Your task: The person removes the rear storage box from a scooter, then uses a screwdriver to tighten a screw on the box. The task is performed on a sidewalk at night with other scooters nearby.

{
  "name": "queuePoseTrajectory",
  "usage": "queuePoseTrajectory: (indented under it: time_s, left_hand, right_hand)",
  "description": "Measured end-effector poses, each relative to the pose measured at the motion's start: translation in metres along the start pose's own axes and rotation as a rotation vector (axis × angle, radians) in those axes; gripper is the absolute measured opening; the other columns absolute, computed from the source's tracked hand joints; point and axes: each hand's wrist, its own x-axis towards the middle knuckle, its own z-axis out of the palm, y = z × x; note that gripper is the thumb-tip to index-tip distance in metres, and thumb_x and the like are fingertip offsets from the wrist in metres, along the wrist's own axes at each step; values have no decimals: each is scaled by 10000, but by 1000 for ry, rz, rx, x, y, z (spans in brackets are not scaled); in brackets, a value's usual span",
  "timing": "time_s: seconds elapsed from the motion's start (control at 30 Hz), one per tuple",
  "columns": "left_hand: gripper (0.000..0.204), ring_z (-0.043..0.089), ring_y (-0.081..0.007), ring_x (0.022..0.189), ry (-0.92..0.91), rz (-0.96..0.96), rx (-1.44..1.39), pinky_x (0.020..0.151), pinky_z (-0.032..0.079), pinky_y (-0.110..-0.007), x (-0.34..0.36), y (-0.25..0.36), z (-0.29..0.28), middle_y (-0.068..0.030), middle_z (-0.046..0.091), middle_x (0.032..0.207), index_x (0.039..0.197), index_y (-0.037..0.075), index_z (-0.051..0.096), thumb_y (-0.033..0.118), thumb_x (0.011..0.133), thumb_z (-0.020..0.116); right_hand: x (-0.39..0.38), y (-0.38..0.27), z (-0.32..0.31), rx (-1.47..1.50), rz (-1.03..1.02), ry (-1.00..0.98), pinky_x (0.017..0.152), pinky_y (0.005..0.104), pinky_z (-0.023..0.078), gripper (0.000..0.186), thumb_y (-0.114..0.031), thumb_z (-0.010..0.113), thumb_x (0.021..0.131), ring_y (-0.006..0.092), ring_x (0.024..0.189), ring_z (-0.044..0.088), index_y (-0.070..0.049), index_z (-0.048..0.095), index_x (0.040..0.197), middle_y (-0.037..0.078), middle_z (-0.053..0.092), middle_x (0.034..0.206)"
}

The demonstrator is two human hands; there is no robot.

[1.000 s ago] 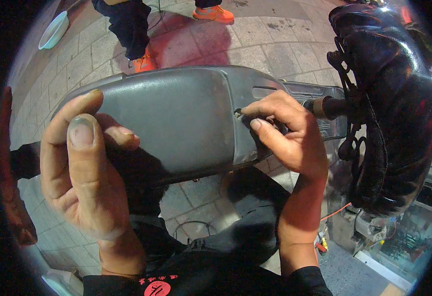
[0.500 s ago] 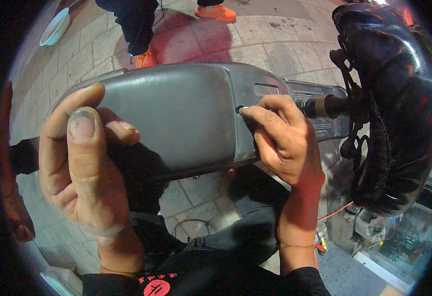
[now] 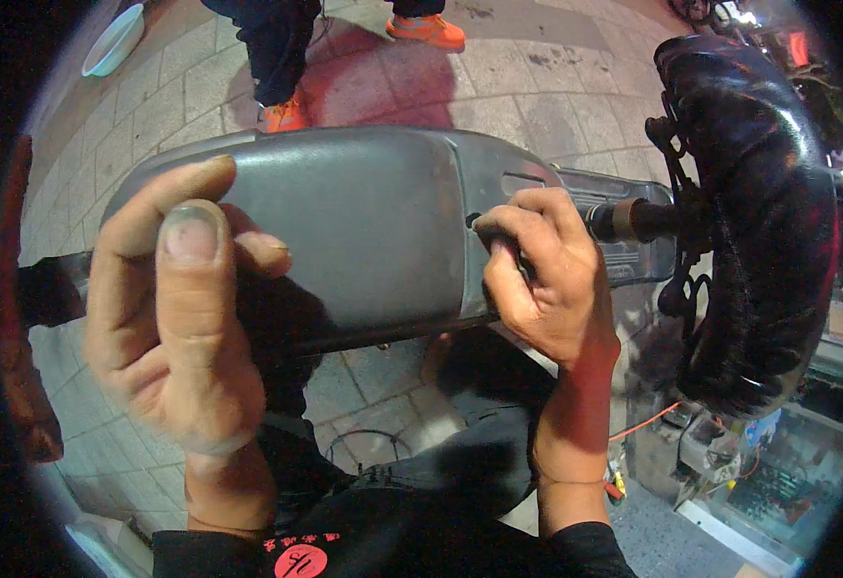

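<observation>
A long grey plastic casing (image 3: 373,222) of what looks like a small scooter lies across the view. Over its right part, my right hand (image 3: 551,270) is closed, with index finger and thumb bent together beside a small dark round hole (image 3: 472,221) in the casing. Whatever they pinch, if anything, is mostly hidden. My left hand (image 3: 185,318) hovers above the left part of the casing, thumb raised and fingers loosely curled apart, holding nothing. To the right, a post (image 3: 623,220) leads to a shiny black padded seat-like piece (image 3: 753,222) with cords along its edge.
Beyond the casing stands a person in dark trousers and orange shoes (image 3: 426,31) on the paving (image 3: 527,106). A pale basin (image 3: 113,40) sits far left. At lower right are a glass case (image 3: 787,482), an orange cable (image 3: 648,421) and small tools (image 3: 616,486).
The right index finger has curled in more beside the hole, and the small pale bit at its tip no longer shows. My left hand has shifted slightly right.
</observation>
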Motion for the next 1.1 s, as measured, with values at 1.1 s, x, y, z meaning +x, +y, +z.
queuePoseTrajectory:
  time_s: [1.1]
  left_hand:
    - [197, 709, -116, 813, -124, -15, -72, 744, 565, -262, -2, 4, -8, -59, 738, 914, 1233, -34, 724, 97, 1094, 675]
  right_hand:
    - [3, -15, 0, -88, -81, -31, 690, 474, 560, 180, -83, 789, 870, 381, 804, 691, -38, 733, 1036, 154, 634, 888]
